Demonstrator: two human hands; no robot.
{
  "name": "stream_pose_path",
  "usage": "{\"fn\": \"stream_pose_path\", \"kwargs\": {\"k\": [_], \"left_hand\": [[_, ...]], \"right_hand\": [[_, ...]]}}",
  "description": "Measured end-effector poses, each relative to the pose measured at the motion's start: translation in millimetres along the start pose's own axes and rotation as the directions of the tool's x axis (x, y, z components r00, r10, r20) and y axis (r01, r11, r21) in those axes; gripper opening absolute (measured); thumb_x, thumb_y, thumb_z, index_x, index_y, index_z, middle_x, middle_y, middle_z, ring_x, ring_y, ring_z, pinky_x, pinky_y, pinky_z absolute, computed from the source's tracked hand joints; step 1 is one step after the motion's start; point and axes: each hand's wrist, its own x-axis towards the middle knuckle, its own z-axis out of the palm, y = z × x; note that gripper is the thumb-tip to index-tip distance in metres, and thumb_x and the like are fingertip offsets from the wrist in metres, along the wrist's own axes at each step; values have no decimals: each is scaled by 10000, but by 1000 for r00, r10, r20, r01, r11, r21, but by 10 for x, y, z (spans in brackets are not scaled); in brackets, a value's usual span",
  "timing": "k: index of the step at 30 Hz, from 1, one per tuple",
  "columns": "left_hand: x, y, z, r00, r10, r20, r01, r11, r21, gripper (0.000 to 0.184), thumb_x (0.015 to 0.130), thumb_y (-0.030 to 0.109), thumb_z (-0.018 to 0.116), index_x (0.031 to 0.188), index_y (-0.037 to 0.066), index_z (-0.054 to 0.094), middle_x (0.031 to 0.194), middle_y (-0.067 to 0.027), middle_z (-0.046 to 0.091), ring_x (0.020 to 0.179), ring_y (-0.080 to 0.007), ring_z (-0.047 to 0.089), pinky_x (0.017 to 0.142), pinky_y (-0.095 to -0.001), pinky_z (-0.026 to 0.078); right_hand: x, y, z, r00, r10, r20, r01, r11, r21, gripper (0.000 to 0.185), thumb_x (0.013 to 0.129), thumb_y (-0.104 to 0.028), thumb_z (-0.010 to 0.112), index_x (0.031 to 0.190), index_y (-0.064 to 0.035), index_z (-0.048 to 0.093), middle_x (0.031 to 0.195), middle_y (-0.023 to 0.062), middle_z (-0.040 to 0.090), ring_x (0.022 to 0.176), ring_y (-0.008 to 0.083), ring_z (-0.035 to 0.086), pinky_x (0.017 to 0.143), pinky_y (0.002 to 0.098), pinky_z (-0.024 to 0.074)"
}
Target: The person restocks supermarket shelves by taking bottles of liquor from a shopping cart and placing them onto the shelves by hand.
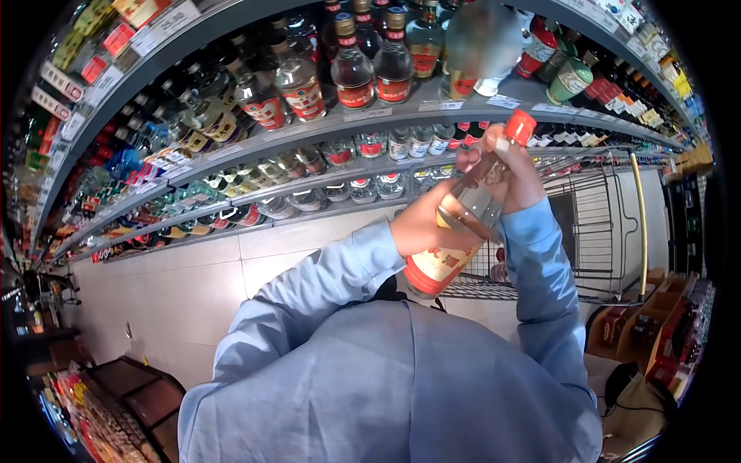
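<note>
A large clear glass bottle (440,266) with a red cap and a red-and-cream label is held tilted in front of my chest, its cap up and to the right. My left hand (424,220) is closed around the middle of the bottle, just above the label. Up at the neck, below the cap, my right hand (522,168) is wrapped around the glass; some of its fingers are hidden behind the bottle. Beyond it, clear bottles with red labels (353,73) stand on the shelf.
A wire shopping cart (598,231) with a yellow handle bar (639,224) stands at my right. Stocked shelves (417,100) curve across the front, with price tags along their edges. Pale tiles (185,301) cover the floor. Cardboard boxes (633,332) are at the lower right.
</note>
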Motion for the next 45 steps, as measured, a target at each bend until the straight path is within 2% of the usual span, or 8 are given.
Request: {"fn": "stream_pose_path", "kwargs": {"k": [2,7,15,20,26,28,35,45], "left_hand": [[-139,138,-65,996,-58,-61,53,995,-84,786,684,85,692,1324,21,241,1138,-89,506,1045,-165,504,894,-302,402],[-670,259,-459,974,56,217,47,895,-443,1023,723,609,572,1370,-26,99,1355,-198,311,1227,-274,384,996,-390,344],[-1498,657,-571,993,88,-80,-108,947,-303,906,622,197,777,1327,-7,245,1243,-145,471,1125,-246,491,936,-387,402],[-1940,1085,-866,977,176,-120,-185,981,-64,913,639,156,727,1358,5,184,1260,-131,447,1145,-211,460,970,-341,356],[-2333,1456,-1289,977,192,-93,-203,971,-124,832,690,117,681,1359,7,200,1252,-108,452,1138,-187,454,956,-324,358],[-2401,1567,-1347,968,212,-135,-223,972,-74,802,656,196,708,1302,-11,280,1154,-188,520,998,-286,568,854,-391,462],[-2426,1795,-1571,975,211,-74,-215,974,-63,799,657,156,707,1312,-5,279,1207,-133,501,1097,-225,508,953,-351,375],[-1911,2186,-1597,926,366,88,-364,812,456,901,620,117,760,1340,-5,233,1246,-117,453,1165,-185,428,964,-314,339]], "right_hand": [[27,-51,306,997,10,-82,-17,996,-93,164,812,-191,560,898,-78,477,697,59,545,732,210,586,716,349,481],[93,-92,811,978,-131,160,135,991,-15,126,830,-186,507,895,-84,472,646,49,521,694,190,561,761,360,464],[755,286,1415,926,-32,377,-36,984,173,101,849,-226,510,844,-132,474,681,20,508,703,193,555,777,387,464],[946,494,2179,875,-40,483,-13,994,106,106,843,-223,516,851,-133,461,647,19,506,668,186,550,748,374,470],[1175,708,2796,903,-48,427,-8,992,128,109,839,-219,523,852,-116,487,682,34,509,679,182,540,750,378,469],[1197,758,2907,911,-77,405,21,990,141,111,839,-219,525,858,-115,494,685,34,509,681,181,537,753,374,467],[1219,726,3074,980,-145,136,152,987,-46,147,874,-183,502,941,-59,463,775,114,587,709,245,610,681,358,505],[1045,136,3220,862,-460,213,482,874,-61,236,884,-171,473,1084,-83,386,730,80,519,676,192,560,663,348,496]]}}
